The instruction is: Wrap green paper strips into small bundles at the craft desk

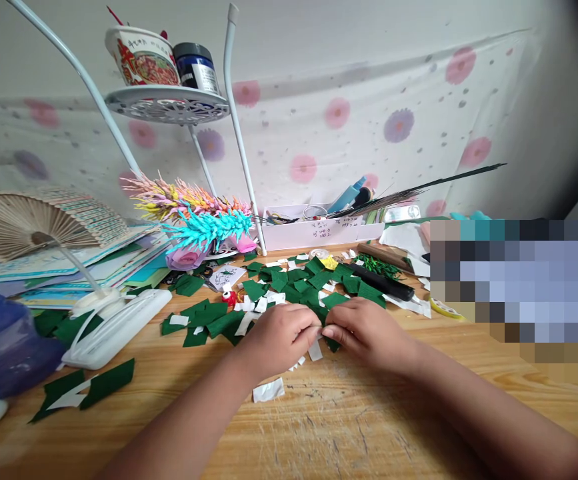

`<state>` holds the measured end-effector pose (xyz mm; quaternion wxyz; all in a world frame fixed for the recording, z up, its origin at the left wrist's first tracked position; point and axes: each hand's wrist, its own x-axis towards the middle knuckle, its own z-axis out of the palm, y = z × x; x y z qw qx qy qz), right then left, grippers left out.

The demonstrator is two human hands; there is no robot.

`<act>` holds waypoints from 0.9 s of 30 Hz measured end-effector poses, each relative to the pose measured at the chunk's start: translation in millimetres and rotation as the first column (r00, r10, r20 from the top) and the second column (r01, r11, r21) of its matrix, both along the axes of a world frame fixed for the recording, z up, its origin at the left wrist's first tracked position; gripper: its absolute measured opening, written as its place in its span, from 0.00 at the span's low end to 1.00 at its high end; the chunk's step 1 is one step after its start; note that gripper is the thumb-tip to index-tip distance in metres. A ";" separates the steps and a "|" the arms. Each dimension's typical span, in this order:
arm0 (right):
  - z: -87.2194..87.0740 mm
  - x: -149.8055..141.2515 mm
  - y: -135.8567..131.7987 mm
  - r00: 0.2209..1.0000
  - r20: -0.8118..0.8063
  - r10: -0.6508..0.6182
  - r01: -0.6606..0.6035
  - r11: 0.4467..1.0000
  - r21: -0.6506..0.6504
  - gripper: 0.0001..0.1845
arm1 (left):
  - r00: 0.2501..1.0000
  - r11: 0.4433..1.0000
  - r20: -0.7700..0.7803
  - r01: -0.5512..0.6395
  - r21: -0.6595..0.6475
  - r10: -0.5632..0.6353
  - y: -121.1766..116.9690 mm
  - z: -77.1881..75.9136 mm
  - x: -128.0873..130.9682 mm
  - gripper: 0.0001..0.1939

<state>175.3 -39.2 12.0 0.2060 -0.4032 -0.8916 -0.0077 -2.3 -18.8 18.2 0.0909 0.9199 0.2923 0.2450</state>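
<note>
My left hand [281,337] and my right hand [366,333] meet over the middle of the table, fingertips pinched together and nearly touching. What they pinch is small and mostly hidden by the fingers. Just below the fingertips shows a narrow white strip [315,349]; whether it is held or lies on the table I cannot tell. Behind and around the hands lie many dark green crepe-like paper pieces [223,321] mixed with white scraps [261,305]. Nearer to me, a larger white scrap [269,390] rests on the wood.
A white box [319,233] holds a blue bottle [347,195] and thin dark wires [433,180]. At left are a folding fan [13,223], a white plastic tool [119,330] and a blue-purple container [9,347]. A black-handled tool [381,281] lies right; fuzzy coloured stems [209,227] stand behind.
</note>
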 end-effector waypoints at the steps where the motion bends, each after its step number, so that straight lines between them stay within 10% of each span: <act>1: 0.1 0.0 0.1 1.000 -0.004 0.003 -0.003 1.000 -0.005 0.14 | 1.000 1.000 -0.001 -0.004 0.001 0.004 0.4 0.0 -0.2 0.08; 11: 0.7 0.4 1.5 0.994 -0.108 0.022 -0.018 0.999 0.037 0.03 | 0.998 0.995 0.011 -0.068 -0.067 0.069 1.3 -0.4 -1.1 0.07; 27: -0.8 -0.2 -0.5 0.989 -0.147 0.021 -0.021 1.000 -0.001 0.13 | 0.998 0.997 0.014 -0.067 -0.029 0.067 1.5 2.6 -2.6 0.08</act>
